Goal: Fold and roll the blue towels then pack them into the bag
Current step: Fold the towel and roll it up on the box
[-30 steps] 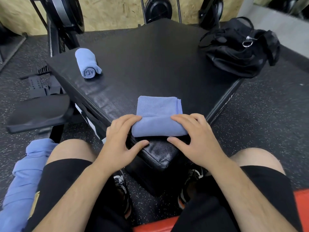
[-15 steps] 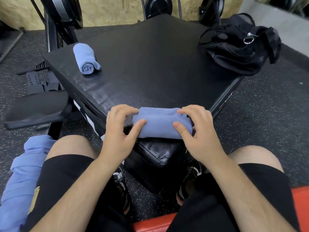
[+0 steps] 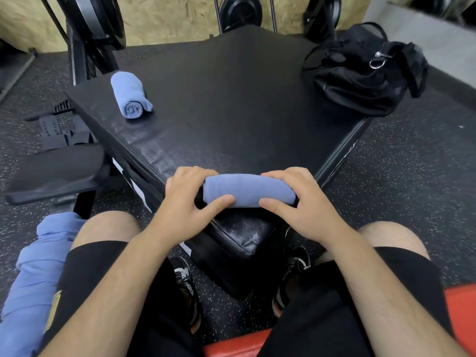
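Observation:
A blue towel (image 3: 248, 190), now a tight roll, lies across the near corner of the black padded box (image 3: 231, 104). My left hand (image 3: 186, 202) grips its left end, thumb in front and fingers curled over the top. My right hand (image 3: 298, 202) grips its right end the same way. A second rolled blue towel (image 3: 130, 97) lies at the box's far left. The black bag (image 3: 360, 73) sits slumped on the box's far right corner; I cannot tell whether its mouth is unzipped.
More blue towels (image 3: 38, 274) are piled beside my left thigh. A black bench pad (image 3: 56, 171) juts out at the left. Weight plates (image 3: 242, 11) and a rack stand behind the box. I sit on a red seat (image 3: 461, 310); speckled rubber floor surrounds everything.
The folded towel has been rolled away from me into a full roll. Both hands moved forward with it and now curl round its ends.

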